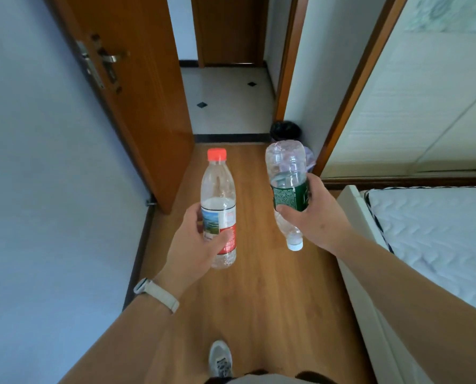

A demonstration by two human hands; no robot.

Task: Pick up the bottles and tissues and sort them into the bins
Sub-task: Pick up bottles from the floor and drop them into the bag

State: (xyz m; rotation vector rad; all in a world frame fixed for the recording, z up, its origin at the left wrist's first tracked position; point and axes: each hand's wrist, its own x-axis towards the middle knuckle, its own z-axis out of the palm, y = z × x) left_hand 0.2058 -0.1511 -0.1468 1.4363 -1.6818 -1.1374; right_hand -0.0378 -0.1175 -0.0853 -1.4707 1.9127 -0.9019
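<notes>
Person grips a red-capped bottle (219, 189) upright in the left hand (200, 245) and a green-labelled bottle (286, 173) upside down, white cap lowest, in the right hand (311, 214). Both bottles are held short of the black bin (285, 131), above the wooden floor (273, 300).

Bright, even daylight, soft shadows, sharp focus, wide-angle bending at edges.

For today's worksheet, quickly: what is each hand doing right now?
Left hand: grips the red-capped bottle.
Right hand: grips the green-labelled bottle, cap down.
</notes>
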